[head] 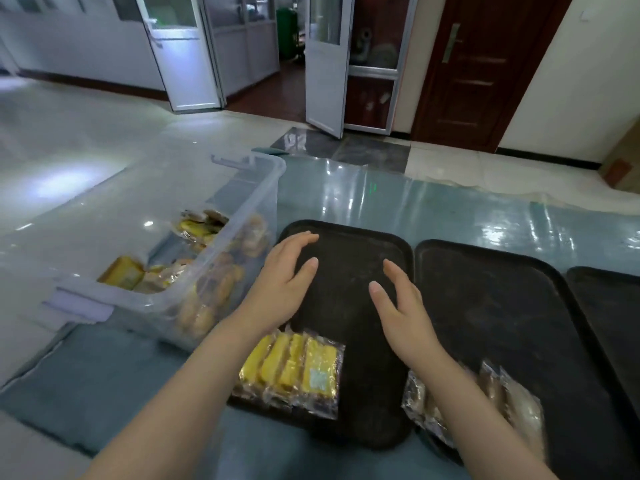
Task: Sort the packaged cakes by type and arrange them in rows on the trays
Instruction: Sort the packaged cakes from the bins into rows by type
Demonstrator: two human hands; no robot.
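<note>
Both hands hover over the left tray (349,237), a dark, rounded rectangle lying on the blue-covered worktop (433,206). The left hand (284,282) is spread palm down above the tray's far left part, its fingers (304,239) straight and loose, holding nothing. The right hand (401,313) sits edge-on over the tray's right side, fingers likewise relaxed and empty.

At the near left of this tray lies a row of yellow packaged cakes (294,368), four clear wrappers side by side and overlapping slightly (the rightmost carries a pale label). The middle tray (502,299) touches or nearly touches the left one along its long edge; at its near left corner sit several brown packaged cakes (516,400) in clear wrappers, partly hidden behind the right forearm, so their count cannot be told. A third tray (609,299) shows only its left edge at the far right of the view.

Left of the trays stands a clear plastic bin (256,188), just beside the left tray's far corner. Inside it lie mixed packaged cakes (204,268), yellow and brown ones heaped together without order.

Beyond the worktop are a pale tiled floor (86,133), white glazed doors (325,64) and a dark wooden door (485,64).
</note>
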